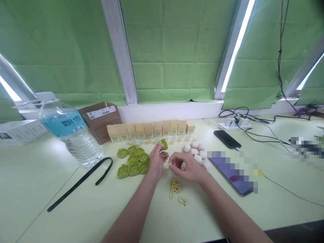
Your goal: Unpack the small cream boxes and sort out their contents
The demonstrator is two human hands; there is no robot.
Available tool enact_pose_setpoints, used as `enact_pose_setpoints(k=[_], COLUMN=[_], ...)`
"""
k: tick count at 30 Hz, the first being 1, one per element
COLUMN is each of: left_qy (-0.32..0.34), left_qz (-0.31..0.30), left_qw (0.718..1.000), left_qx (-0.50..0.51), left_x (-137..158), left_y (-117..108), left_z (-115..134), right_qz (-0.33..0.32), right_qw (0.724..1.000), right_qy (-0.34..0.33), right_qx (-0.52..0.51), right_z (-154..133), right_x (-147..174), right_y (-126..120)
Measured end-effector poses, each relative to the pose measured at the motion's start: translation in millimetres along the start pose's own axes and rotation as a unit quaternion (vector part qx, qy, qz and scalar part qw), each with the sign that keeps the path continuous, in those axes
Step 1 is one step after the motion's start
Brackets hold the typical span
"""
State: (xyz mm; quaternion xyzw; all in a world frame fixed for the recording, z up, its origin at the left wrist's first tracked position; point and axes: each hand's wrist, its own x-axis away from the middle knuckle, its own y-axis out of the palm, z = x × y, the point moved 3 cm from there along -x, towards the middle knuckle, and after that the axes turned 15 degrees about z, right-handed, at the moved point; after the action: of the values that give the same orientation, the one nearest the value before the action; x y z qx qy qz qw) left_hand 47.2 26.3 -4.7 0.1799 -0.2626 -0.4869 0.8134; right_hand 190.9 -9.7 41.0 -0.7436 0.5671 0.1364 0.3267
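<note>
My left hand [157, 161] is closed on a small green tray-like case [164, 144], held upright above the table between thumb and fingers. Just right of it, my right hand [187, 167] pinches a small yellow loop [167, 165]. Below the hands lies a little heap of yellow loops [174, 187], with one loose loop [182, 201] nearer to me. Several more green cases [134, 168] sit in rows to the left of my left hand. Beyond my right hand is a cluster of white and pale pink rounded pieces [194, 151].
A row of kraft-paper boxes [149, 130] stands at the back behind small clear cups [178, 139]. At left are a large water bottle [81, 141], a black strap [83, 182] and a cardboard box [103, 123]. Phones [227, 139], a power strip [234, 125] and cables lie right.
</note>
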Motion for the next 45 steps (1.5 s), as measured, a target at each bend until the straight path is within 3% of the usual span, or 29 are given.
enact_pose_setpoints(k=[6,9,27,36,45], left_qy=[0.0,0.002,0.0,-0.009,0.0], left_qz=[-0.007,-0.007,-0.03,-0.021,-0.037], left_qw=[0.999,0.999,0.999,0.999,0.999], left_qx=[-0.031,-0.035,-0.032,-0.024,-0.037], left_x=[1,1,3,3,4], left_y=[1,1,2,3,4], left_z=[0,-1,-1,-2,-1], right_qz=[-0.13,-0.164,-0.182,-0.118,-0.172], right_qw=[0.99,0.982,0.97,0.986,0.98], right_qy=[-0.011,-0.029,-0.021,0.003,-0.006], right_qx=[0.058,0.085,0.162,0.119,0.101], right_z=[5,7,5,0,1], right_x=[5,6,6,0,4], right_y=[6,10,12,7,8])
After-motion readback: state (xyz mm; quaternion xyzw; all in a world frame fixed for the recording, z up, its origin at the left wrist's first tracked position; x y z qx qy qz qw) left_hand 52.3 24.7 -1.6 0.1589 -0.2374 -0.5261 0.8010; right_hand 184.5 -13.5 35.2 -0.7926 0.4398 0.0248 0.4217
